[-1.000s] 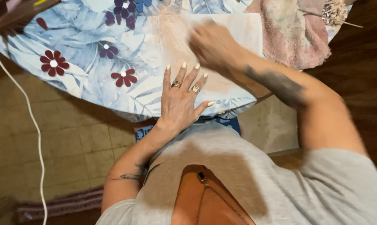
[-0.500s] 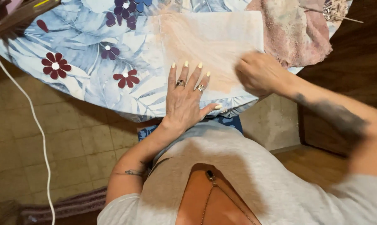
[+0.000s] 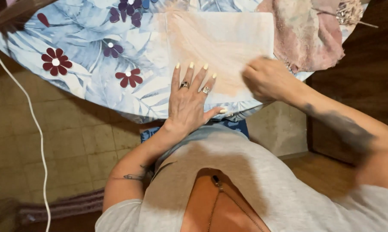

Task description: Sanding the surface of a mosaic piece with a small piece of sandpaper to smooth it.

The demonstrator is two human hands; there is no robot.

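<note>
A white sheet [image 3: 219, 38] smeared with peach-orange colour lies on a round table under a blue leaf-and-flower tablecloth [image 3: 86, 51]. My left hand [image 3: 189, 101] rests flat on the sheet's near edge, fingers spread, with rings on two fingers and pale yellow nails. My right hand [image 3: 267, 79] is curled into a loose fist, knuckles up, at the sheet's right edge near the table rim. Whatever may be under its fingers is hidden.
A pink, stained rag [image 3: 307, 38] lies on the table just right of the sheet, with dried sprigs [image 3: 350, 13] beyond it. A white cable [image 3: 35, 124] runs down over the tiled floor at left. A brown bag [image 3: 211, 206] hangs at my chest.
My right hand swept from the sheet's upper middle down to its right edge, then stayed there. My left hand has kept its place on the sheet.
</note>
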